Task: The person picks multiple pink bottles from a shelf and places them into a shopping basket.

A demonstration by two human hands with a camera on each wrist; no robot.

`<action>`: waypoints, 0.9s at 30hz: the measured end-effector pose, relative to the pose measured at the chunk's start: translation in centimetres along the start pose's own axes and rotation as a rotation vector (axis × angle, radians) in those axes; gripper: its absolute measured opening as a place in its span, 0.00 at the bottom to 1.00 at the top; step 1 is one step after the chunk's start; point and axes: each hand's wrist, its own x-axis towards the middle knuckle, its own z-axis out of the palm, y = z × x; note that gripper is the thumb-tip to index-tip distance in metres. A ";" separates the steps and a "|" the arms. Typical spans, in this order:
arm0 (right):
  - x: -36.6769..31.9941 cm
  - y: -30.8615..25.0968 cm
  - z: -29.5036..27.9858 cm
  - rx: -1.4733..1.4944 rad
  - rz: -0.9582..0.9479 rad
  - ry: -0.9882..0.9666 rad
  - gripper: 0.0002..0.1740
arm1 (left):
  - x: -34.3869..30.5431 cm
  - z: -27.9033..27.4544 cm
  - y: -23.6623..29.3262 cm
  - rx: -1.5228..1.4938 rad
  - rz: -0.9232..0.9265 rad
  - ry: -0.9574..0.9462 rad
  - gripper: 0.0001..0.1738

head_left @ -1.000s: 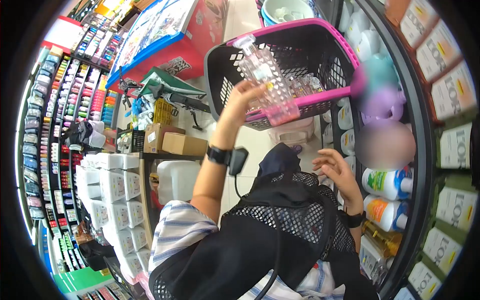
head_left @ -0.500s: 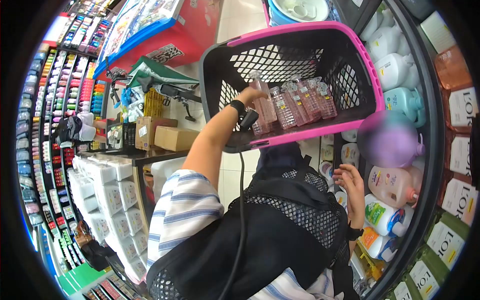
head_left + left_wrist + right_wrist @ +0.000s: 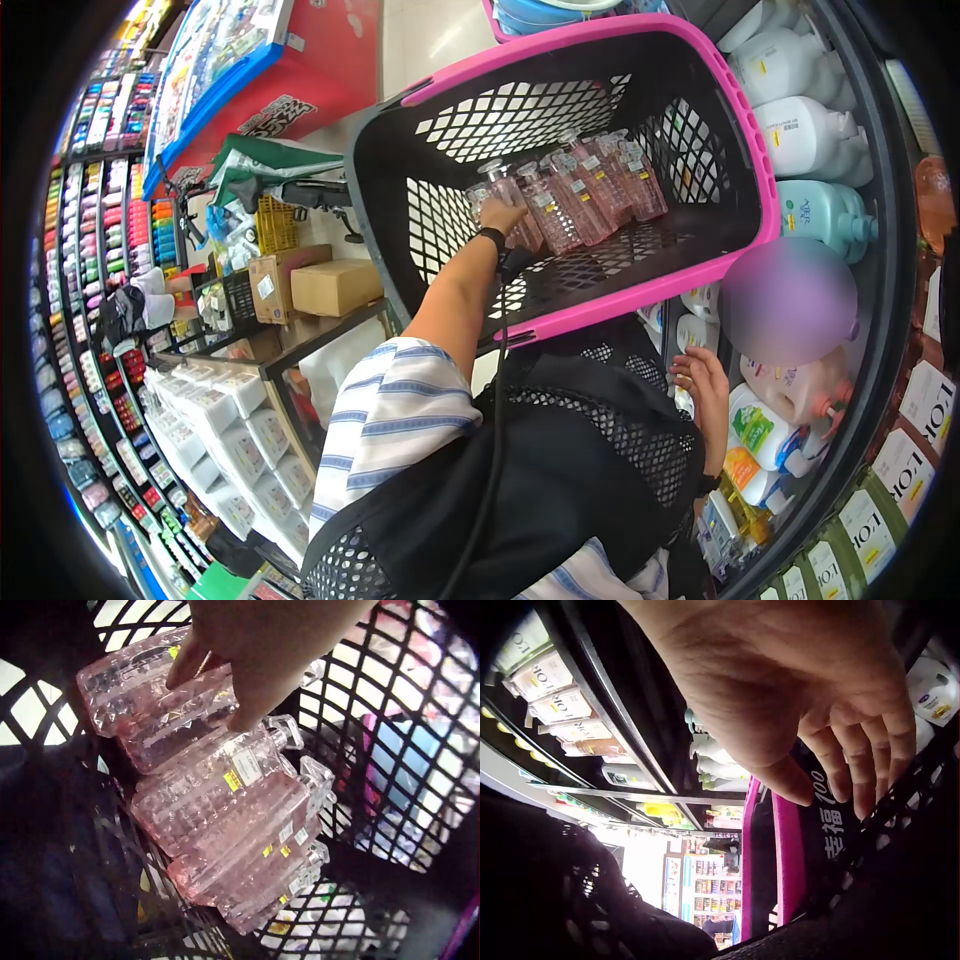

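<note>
Several clear pink bottles [image 3: 558,215] with faceted sides and clear caps lie side by side in a black basket [image 3: 700,230] with a pink rim. My left hand [image 3: 503,213] reaches down into the basket at the left end of the row. In the left wrist view, its thumb and a finger straddle and pinch one pink bottle [image 3: 176,716], and the palm covers that bottle's top. Beside it lies another bottle [image 3: 202,787] with a yellow price sticker. Over by the shelf, my right hand [image 3: 705,390] hangs with relaxed fingers and holds nothing, just outside the pink rim [image 3: 789,855].
Pump bottles and jugs [image 3: 820,215] line the shelf on the right, with boxed bottles [image 3: 905,475] beyond. Cardboard boxes [image 3: 338,287], a folded scooter [image 3: 300,193] and stacked white tubs [image 3: 225,400] stand to the left. A red display bin [image 3: 335,60] is farther off.
My left hand has lowered the pink bottle from above the basket rim into the row of bottles. The basket appears larger and nearer in view. The right hand stays relaxed beside the shelf.
</note>
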 end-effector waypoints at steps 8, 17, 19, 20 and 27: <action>-0.6 1.4 0.6 0.050 0.023 0.062 0.17 | 3.0 4.9 -2.8 0.001 0.036 -0.032 0.33; -1.5 3.3 1.9 0.077 0.035 0.122 0.16 | 2.3 2.5 -1.4 -0.116 -0.073 -0.255 0.39; -1.9 4.1 1.9 0.054 0.015 0.116 0.18 | 1.4 2.2 -1.0 -0.109 -0.080 -0.210 0.37; -2.1 4.3 2.1 0.066 0.017 0.125 0.18 | 1.1 2.1 -0.9 -0.113 -0.096 -0.162 0.35; -3.8 5.6 3.3 0.147 0.052 0.214 0.16 | 6.2 4.7 -2.7 -0.062 -0.128 -0.398 0.41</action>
